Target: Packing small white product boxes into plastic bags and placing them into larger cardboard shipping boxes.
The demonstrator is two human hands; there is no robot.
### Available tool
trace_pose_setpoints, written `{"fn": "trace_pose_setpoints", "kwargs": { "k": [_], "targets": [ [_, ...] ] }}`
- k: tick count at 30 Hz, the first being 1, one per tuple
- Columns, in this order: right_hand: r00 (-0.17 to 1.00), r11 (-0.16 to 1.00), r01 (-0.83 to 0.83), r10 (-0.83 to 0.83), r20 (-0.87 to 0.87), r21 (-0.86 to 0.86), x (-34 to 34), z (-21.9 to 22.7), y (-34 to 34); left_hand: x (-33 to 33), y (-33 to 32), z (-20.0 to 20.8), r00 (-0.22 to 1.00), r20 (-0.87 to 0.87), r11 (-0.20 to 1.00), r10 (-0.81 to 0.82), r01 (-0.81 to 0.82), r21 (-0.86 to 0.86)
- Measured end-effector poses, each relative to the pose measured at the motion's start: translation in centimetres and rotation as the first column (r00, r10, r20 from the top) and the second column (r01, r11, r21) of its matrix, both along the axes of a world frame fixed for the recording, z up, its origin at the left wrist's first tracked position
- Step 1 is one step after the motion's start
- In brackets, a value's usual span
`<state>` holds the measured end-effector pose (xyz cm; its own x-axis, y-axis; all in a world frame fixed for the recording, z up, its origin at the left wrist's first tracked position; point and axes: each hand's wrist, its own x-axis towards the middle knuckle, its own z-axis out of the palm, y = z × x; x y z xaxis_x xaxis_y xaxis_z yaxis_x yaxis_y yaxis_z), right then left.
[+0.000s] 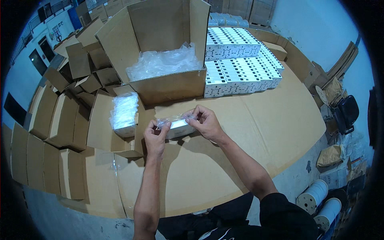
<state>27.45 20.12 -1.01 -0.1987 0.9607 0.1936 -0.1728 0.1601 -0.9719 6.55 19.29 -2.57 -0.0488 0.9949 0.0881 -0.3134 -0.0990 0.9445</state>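
Both hands are at a small white box (179, 130) with clear plastic film along its top, just above the cardboard-covered table (240, 148). My left hand (156, 138) pinches the plastic at the box's left end. At the right end, my right hand (208, 124) has its fingers closed on the same plastic. To the left stands an open carton (102, 130) with several plastic-wrapped white boxes (125, 112) packed in a row. Behind my hands, a large open carton (172, 89) holds a heap of clear plastic bags (166, 60).
Stacked white boxes (236, 82) fill the table's back right. Many empty cartons (60, 120) crowd the left side, and more lie piled (86, 64) behind them. Cable spools (314, 196) stand on the floor at the lower right, below a black chair (346, 114).
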Motion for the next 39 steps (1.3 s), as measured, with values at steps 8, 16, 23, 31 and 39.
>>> {"fn": "trace_pose_setpoints", "kwargs": {
  "k": [8, 16, 23, 31, 39],
  "targets": [
    [0.997, 0.968, -0.074, 0.08, -0.017, 0.24, 1.2, 1.1, -0.2, 0.2, -0.1, -0.1, 1.0, 0.013, 1.0, 0.009, -0.009, -0.006],
    [0.938, 0.994, -0.057, 0.022, 0.345, 0.092, 0.9, 1.7, -0.8, -0.1, -0.2, 0.3, 0.999, -0.039, 1.0, 0.01, -0.01, 0.005],
    [0.947, 0.998, -0.022, 0.005, 0.32, 0.051, 0.8, 1.8, -0.8, 1.2, -1.5, 3.0, 0.893, -0.241, 0.875, 0.381, -0.264, 0.406],
    [0.932, 0.991, -0.037, -0.012, 0.362, 0.127, 1.1, 2.0, -0.7, 0.0, -1.7, 2.9, 0.512, -0.689, 0.732, 0.513, 0.157, 0.662],
    [0.859, 0.883, -0.041, -0.208, 0.468, 0.468, 1.2, 2.6, -0.6, -0.1, -0.7, 1.0, 0.914, -0.407, 0.97, 0.006, 0.094, 0.225]
  ]
}}
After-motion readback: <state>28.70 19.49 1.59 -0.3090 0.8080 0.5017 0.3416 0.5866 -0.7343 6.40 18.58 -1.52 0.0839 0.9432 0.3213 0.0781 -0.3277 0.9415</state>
